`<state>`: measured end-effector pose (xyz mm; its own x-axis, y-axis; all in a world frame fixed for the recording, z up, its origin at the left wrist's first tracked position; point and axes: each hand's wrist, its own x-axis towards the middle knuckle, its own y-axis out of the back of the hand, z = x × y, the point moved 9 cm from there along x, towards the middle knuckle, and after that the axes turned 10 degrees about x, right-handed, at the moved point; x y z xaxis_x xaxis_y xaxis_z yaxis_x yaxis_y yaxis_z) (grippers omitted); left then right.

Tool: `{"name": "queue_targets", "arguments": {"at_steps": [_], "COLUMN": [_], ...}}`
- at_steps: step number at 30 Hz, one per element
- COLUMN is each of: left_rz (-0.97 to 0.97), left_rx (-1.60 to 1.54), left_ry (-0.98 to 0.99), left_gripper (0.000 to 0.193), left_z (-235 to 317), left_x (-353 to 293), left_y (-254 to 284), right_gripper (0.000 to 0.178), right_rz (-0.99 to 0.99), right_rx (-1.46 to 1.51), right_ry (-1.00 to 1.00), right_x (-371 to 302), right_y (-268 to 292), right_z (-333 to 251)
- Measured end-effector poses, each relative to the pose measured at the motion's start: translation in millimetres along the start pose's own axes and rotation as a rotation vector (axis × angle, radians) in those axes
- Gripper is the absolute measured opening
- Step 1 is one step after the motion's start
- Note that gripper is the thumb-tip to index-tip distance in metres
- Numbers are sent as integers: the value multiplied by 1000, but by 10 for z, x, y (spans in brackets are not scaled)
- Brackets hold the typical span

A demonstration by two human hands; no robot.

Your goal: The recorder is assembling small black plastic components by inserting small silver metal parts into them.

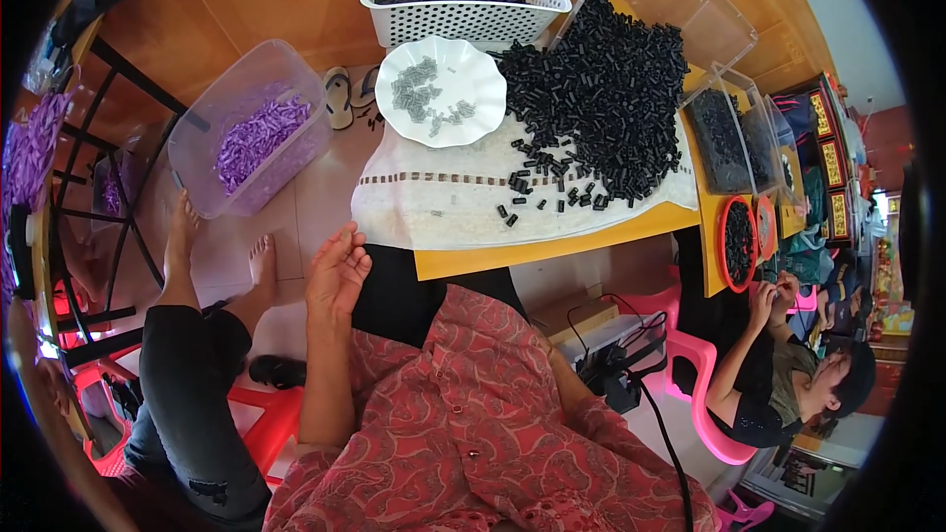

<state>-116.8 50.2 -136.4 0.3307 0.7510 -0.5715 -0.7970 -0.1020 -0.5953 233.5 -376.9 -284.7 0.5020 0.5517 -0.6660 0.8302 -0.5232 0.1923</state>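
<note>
My left hand [337, 271] is raised just off the near left corner of the white cloth [394, 199], palm turned up. Its fingers are curled and the tips are drawn together; whatever they may pinch is too small to make out. Of my right arm only a bit near the elbow [572, 374] shows, and that hand is out of sight. Ahead on the cloth lies a big heap of small black plastic pieces [601, 89], with a few loose ones at its near edge. A white scalloped plate [483, 79] holds small clear pieces [416, 89].
Behind the plate stands a white perforated basket [463, 22] of black pieces. A clear tub [296, 153] with purple pieces is on the floor at left, near another person's bare feet [261, 261]. At right are a red bowl [724, 271] and a seated person [788, 394] working.
</note>
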Motion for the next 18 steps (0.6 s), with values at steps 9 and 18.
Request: {"name": "queue_targets", "arguments": {"at_steps": [9, 18], "left_rz": [18, -2], "left_rx": [-8, 58], "left_ry": [1, -42], "left_gripper": [20, 20], "left_z": [-7, 2], "left_x": [12, 0], "left_y": [17, -9], "right_gripper": [32, 33], "right_rz": [-84, -123], "right_rx": [46, 118], "right_ry": [-35, -76], "right_x": [102, 135], "right_y": [-198, -269], "right_z": [1, 60]}}
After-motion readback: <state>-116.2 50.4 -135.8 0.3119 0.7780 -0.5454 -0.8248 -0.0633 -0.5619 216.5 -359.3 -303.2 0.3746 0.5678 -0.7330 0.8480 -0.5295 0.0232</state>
